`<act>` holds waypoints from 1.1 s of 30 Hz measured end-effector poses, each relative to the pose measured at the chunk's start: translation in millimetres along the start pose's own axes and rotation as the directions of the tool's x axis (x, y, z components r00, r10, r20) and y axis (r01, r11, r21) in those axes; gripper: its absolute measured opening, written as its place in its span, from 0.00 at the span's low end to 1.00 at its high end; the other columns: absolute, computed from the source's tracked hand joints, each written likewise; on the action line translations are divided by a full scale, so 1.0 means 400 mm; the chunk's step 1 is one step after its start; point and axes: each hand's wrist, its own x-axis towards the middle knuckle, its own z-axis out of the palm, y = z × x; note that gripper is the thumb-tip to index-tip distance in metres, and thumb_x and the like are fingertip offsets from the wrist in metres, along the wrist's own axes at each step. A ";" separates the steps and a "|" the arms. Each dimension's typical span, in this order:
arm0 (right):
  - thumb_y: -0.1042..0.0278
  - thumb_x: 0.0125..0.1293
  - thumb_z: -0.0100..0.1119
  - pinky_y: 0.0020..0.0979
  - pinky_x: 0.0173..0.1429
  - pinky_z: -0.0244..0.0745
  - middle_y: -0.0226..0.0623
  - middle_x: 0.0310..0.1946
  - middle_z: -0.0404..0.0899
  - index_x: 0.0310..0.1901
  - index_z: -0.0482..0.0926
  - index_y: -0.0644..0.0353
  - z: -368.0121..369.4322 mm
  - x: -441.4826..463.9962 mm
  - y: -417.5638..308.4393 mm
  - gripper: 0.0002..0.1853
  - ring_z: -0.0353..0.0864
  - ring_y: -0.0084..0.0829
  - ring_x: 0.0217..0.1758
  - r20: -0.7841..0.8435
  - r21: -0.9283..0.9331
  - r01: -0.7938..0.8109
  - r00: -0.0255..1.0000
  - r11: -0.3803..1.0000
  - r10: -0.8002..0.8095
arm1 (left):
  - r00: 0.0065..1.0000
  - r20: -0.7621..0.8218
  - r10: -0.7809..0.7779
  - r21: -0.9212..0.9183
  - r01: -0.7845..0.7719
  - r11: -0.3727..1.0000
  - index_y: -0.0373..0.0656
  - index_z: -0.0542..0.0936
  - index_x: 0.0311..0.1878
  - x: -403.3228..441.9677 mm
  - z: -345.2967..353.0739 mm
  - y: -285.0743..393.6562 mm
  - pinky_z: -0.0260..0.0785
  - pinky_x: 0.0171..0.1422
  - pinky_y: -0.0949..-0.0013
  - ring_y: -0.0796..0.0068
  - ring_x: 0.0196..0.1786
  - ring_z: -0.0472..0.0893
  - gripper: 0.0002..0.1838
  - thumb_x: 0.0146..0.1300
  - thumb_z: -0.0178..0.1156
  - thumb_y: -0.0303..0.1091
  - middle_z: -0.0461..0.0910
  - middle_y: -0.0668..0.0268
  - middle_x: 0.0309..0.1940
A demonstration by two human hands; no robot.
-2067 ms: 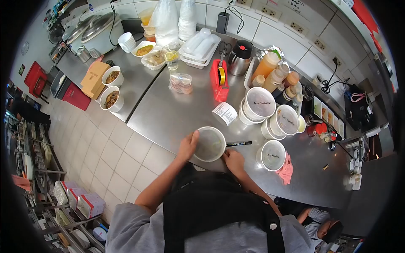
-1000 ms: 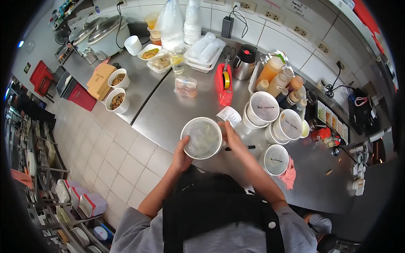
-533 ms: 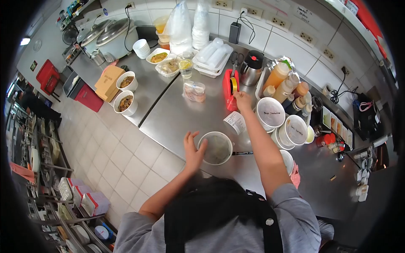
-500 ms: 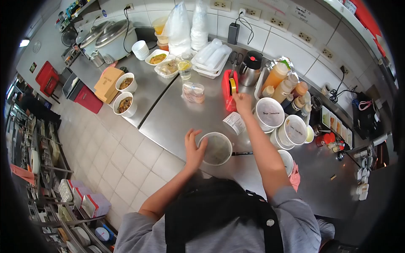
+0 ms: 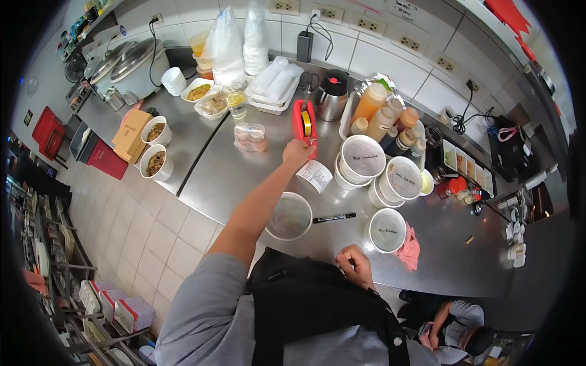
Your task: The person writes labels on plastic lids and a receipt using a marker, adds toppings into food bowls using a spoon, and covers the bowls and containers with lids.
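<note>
My left hand (image 5: 298, 152) is closed at the front end of a red tape dispenser (image 5: 298, 124), which holds a yellow-cored roll. Close to my apron, my right hand (image 5: 355, 263) has curled fingers; whether anything thin is in them is hidden. A round white tub (image 5: 288, 216) with a translucent top stands below my left forearm. Beside it lies a black marker (image 5: 334, 218). A printed paper label (image 5: 315, 175) rests just below the dispenser. A lidded white tub (image 5: 387, 230) with handwriting stands past my right hand, against a pink cloth (image 5: 409, 250).
Stacked lidded tubs (image 5: 362, 157) and a tray of sauce bottles (image 5: 381, 119) stand at the right. A steel thermos (image 5: 332, 96) is behind the dispenser. Two food bowls (image 5: 156, 163) sit at the left. Another person (image 5: 455, 329) is at the lower right.
My right hand has left the tape dispenser and come back near my apron. My left hand has moved from beside the round tub up to the dispenser. The view has shifted.
</note>
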 end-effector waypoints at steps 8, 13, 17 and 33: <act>0.68 0.70 0.59 0.23 0.41 0.68 0.31 0.31 0.77 0.26 0.73 0.61 -0.019 0.022 0.086 0.14 0.74 0.20 0.34 -0.067 0.067 -0.148 0.986 0.987 0.153 | 0.967 -0.205 0.149 -0.147 -0.181 0.973 0.41 0.82 0.40 -0.101 -0.109 -0.004 0.76 0.40 0.65 0.67 0.38 0.86 0.16 0.57 0.69 0.42 0.86 0.59 0.32; 0.64 0.67 0.62 0.23 0.39 0.69 0.32 0.24 0.78 0.21 0.73 0.61 0.017 0.048 0.177 0.18 0.76 0.19 0.33 0.006 0.064 -0.214 0.977 0.975 0.214 | 0.911 -0.345 0.227 -0.308 -0.338 0.889 0.39 0.72 0.54 -0.385 -0.323 0.019 0.71 0.36 0.74 0.81 0.31 0.80 0.21 0.59 0.69 0.28 0.81 0.67 0.29; 0.50 0.65 0.62 0.34 0.36 0.72 0.36 0.20 0.79 0.23 0.79 0.61 0.091 0.149 0.256 0.21 0.80 0.30 0.27 0.019 -0.533 -0.230 0.959 0.814 0.284 | 0.963 -0.255 -0.088 -0.225 0.030 0.974 0.42 0.70 0.62 -0.388 -0.209 -0.245 0.69 0.36 0.76 0.82 0.29 0.76 0.28 0.58 0.68 0.26 0.78 0.70 0.26; 0.46 0.62 0.60 0.48 0.36 0.72 0.43 0.24 0.81 0.30 0.83 0.55 0.139 0.275 0.228 0.19 0.81 0.50 0.33 0.042 -0.740 -0.070 0.988 0.669 0.149 | 0.964 0.256 -0.066 -0.455 0.180 0.872 0.47 0.77 0.62 -0.431 -0.182 -0.276 0.65 0.63 0.56 0.50 0.53 0.78 0.23 0.73 0.50 0.50 0.79 0.48 0.50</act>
